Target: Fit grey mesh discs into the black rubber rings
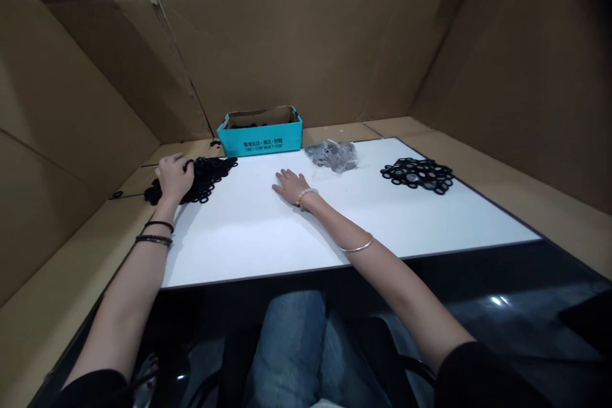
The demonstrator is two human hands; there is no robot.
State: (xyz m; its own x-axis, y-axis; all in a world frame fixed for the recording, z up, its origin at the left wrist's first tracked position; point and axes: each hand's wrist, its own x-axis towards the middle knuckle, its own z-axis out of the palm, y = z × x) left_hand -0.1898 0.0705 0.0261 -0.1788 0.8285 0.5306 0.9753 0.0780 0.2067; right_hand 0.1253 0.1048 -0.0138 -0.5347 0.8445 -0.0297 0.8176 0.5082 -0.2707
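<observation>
Jeans (291,350) below; my left hand (173,178) curls on black rings (213,175), grip unclear; my right hand (290,185) lies open on the bench (248,236), apart from them.

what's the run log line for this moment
left hand on black rubber rings | right hand flat on white board | teal box beyond

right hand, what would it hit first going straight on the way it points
The right hand would probably meet the teal box first, across the white tabletop; depth is hard to judge.
</observation>
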